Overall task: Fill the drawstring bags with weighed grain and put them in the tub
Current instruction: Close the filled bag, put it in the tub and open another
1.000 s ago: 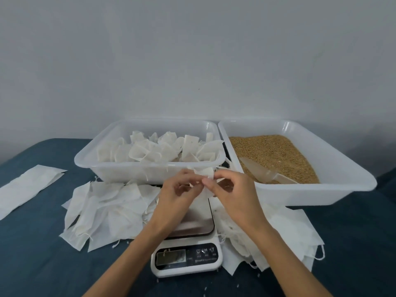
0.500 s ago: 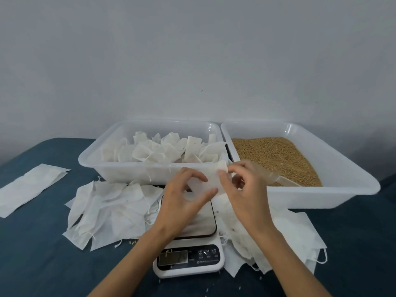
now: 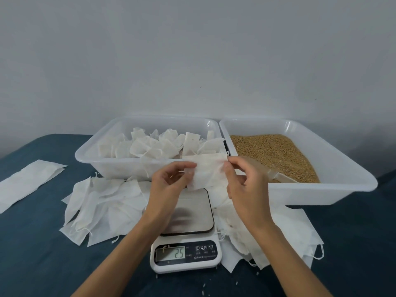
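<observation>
Holding 1 empty drawstring bag (image 3: 206, 174) above the scale (image 3: 186, 232), the left hand (image 3: 169, 187) pinches its left edge and the right hand (image 3: 244, 185) pinches its right. The thin cloth could stay stuck shut, so grain (image 3: 274, 155) from the scoop (image 3: 276, 175) might spill. The display shows 25, which would skew weighing. Filled bags sit in the tub (image 3: 90, 155) behind.

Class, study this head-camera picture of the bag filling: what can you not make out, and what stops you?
- Scoop in the grain tub, head view: its front is hidden behind the right hand.
- Scale button labels: too small to read.
- Held bag: whether grain is inside cannot be told; the cloth is opaque.
</observation>
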`<action>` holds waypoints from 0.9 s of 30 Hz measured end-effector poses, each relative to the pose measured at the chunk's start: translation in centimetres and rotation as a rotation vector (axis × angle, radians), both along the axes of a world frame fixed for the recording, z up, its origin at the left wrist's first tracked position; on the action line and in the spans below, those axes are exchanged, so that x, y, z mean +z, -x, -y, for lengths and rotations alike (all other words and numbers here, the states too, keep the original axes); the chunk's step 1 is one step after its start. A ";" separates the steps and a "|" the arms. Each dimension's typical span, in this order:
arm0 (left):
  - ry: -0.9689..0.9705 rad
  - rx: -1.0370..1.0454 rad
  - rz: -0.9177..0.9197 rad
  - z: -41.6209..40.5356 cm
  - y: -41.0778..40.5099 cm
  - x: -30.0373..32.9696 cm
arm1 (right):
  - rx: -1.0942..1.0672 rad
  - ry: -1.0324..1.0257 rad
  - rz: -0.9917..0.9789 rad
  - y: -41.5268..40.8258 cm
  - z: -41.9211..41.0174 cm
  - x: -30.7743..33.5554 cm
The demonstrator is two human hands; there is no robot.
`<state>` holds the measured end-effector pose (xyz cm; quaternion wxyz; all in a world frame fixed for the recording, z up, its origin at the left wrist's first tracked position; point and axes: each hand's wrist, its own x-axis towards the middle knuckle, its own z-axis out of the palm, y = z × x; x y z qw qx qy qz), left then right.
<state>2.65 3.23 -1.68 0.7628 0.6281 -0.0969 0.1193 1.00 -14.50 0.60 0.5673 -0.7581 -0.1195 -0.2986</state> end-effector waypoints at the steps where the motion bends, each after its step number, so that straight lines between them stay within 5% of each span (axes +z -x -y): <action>1: 0.002 -0.009 -0.006 0.0 0.0 -0.1 | 0.035 -0.016 -0.017 0.1 0.0 0.0; 7: 0.040 -0.014 -0.039 -0.3 -0.5 -0.4 | 0.099 0.122 -0.103 -0.3 0.4 -0.2; 18: 0.033 0.000 -0.052 -0.4 -0.5 -0.5 | 0.167 0.084 -0.081 0.1 0.5 0.1; 27: -0.164 0.175 0.051 -0.5 -0.1 0.3 | 0.129 0.175 -0.021 0.4 0.4 0.2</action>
